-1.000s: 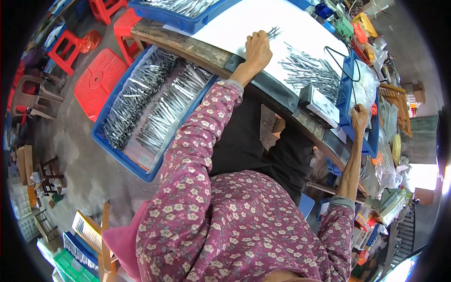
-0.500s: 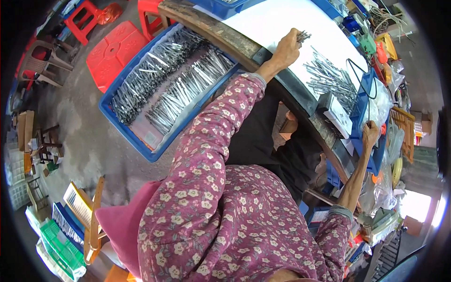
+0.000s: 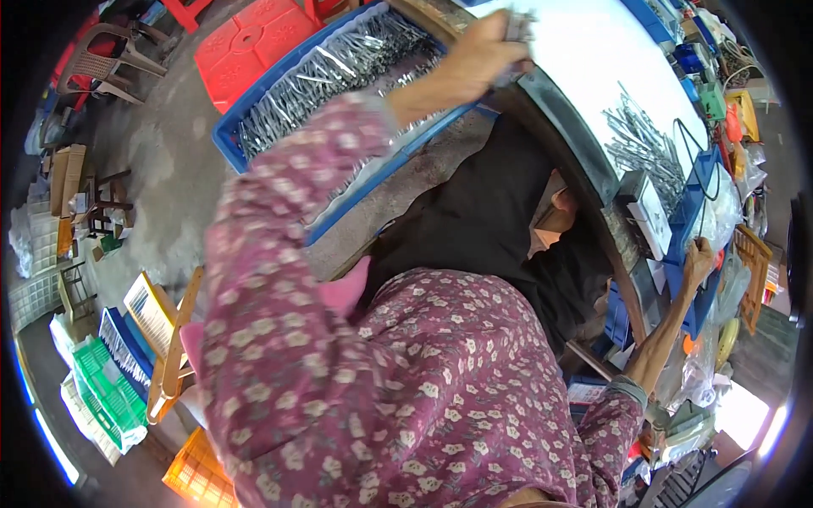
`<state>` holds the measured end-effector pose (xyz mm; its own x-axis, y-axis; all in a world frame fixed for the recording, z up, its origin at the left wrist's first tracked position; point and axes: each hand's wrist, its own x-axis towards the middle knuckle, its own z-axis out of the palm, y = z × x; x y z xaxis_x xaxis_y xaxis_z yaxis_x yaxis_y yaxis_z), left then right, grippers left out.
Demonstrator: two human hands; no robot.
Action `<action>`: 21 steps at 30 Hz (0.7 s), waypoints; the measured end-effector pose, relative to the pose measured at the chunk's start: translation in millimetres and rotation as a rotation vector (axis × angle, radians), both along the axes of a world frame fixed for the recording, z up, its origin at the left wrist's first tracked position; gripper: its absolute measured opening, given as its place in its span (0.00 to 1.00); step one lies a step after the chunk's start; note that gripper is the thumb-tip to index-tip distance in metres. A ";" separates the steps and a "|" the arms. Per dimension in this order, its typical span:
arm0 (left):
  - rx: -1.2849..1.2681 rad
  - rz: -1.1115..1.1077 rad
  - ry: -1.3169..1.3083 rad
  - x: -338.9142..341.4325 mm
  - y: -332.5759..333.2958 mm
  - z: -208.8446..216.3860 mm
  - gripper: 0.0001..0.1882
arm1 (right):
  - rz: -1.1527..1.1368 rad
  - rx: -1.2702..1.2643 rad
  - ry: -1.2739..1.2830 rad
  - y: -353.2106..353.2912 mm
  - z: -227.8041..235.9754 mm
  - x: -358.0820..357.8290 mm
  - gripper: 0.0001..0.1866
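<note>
Fingers of the left hand (image 3: 481,63): curled shut around a small bundle of metal strips (image 3: 520,27), silvery ends poking out past the thumb side. Motion blur here; exact finger placement and strip count cannot be told. The bundle is held at the table's near edge, forearm across the blue tray (image 3: 227,146).

Fingers of the right hand (image 3: 700,259): bunched together, little gap visible, a thin dark cord (image 3: 702,227) apparently pinched at its lower end. Hand is placed by the blue bin (image 3: 698,311), a clear plastic bag (image 3: 722,207) just beyond.

For good handling, the bundle should probably be gripped firmly around its middle, with ends squared, so that no strip is shed at the edge. Strips are judged thin and slippery, so crossed ones are best straightened before release. The sleeve should be lifted clear of the tray, since rows could be snagged. The cord seems best held lightly, without a tug.

Further out: a loose pile of strips (image 3: 642,144) is spread on the white tabletop (image 3: 584,46), a white box (image 3: 650,222) set just beside it. More strips (image 3: 296,93) are laid side by side in the tray. A red stool (image 3: 250,38) is seen beyond.
</note>
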<state>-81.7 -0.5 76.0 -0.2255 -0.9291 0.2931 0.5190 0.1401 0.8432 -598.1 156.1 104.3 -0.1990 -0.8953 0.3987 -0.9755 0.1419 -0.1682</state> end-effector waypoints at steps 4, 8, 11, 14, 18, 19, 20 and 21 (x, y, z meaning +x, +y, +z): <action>0.211 0.135 -0.484 134.6 52.7 -25.9 0.09 | 0.012 -0.005 0.047 -3.8 4.9 10.4 0.10; 0.546 0.254 -0.406 214.0 104.4 -86.5 0.08 | 0.027 0.018 0.098 -7.4 3.5 0.5 0.11; 0.796 0.334 -0.358 235.7 137.5 -106.1 0.09 | 0.032 0.018 0.094 -6.7 3.8 0.9 0.11; 1.068 0.444 -0.248 247.5 153.6 -136.6 0.10 | 0.015 0.047 0.130 -7.0 3.7 -1.7 0.11; 1.224 0.410 -0.296 244.2 163.7 -140.7 0.09 | 0.013 0.042 0.102 -6.1 1.5 -5.9 0.12; 1.247 0.371 -0.268 243.1 165.7 -140.5 0.09 | -0.010 0.050 0.100 -5.7 1.0 -8.5 0.12; 1.247 0.372 -0.268 241.0 168.6 -137.1 0.09 | -0.010 0.050 0.099 -5.7 0.6 -8.4 0.12; 1.227 0.343 -0.303 238.8 171.7 -132.6 0.09 | 0.004 0.043 0.083 -5.8 0.3 -8.5 0.12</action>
<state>157.1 171.2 -56.6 0.1668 -0.5762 -0.8001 0.3791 -0.7116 0.5915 -606.7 150.3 104.5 -0.1634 -0.9124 0.3753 -0.9864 0.1436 -0.0804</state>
